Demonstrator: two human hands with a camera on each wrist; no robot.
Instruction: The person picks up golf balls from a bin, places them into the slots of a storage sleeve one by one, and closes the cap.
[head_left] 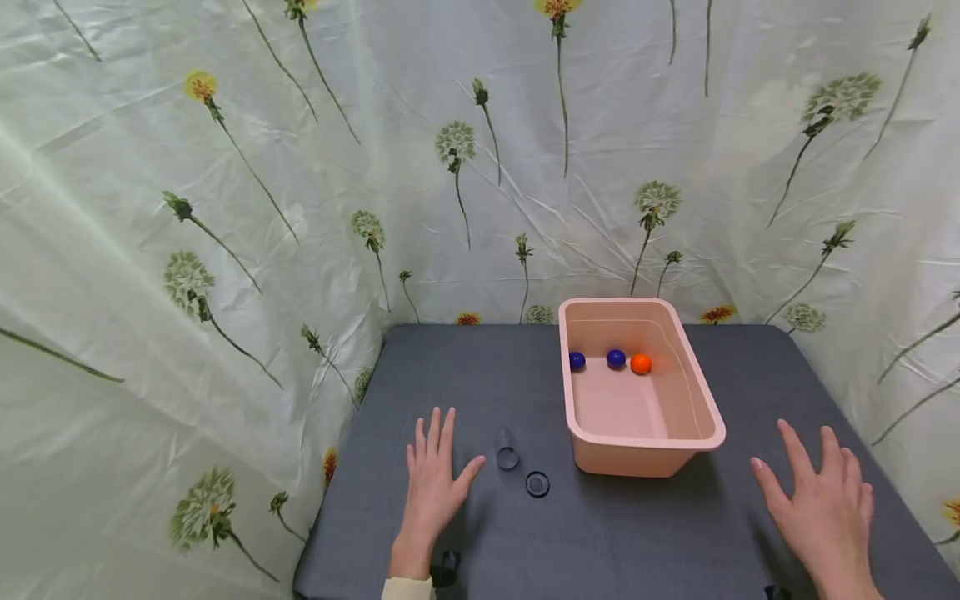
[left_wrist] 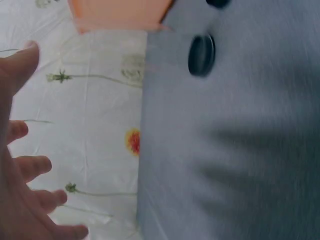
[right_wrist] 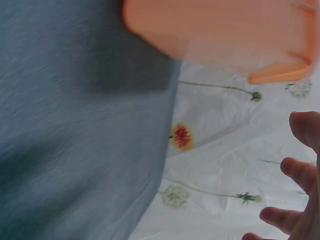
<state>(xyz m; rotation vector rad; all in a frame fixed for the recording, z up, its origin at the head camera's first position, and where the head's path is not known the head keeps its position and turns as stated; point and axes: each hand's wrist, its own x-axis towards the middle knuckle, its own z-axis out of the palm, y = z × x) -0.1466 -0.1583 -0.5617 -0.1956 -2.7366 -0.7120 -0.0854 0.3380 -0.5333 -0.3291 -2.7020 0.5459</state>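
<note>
My left hand (head_left: 432, 496) hovers over the left part of the table with its fingers spread and holds nothing. Just right of its thumb is a small clear container (head_left: 506, 450), perhaps a jar or cup. Beside that lies a dark ring-shaped piece (head_left: 537, 484), perhaps a lid, also seen as a dark round piece (left_wrist: 201, 55) in the left wrist view. On the far right my right hand (head_left: 825, 512) is held above the table, fingers apart, with nothing in it. Between the hands stands a pink plastic bin (head_left: 626, 458), nearer the right hand.
Inside the bin lie two blue balls (head_left: 616, 359) and an orange ball (head_left: 641, 364) near its far end. A dark grey cloth covers the table (head_left: 465, 367). Behind and beside it hangs a pale flower-patterned curtain (head_left: 405, 83).
</note>
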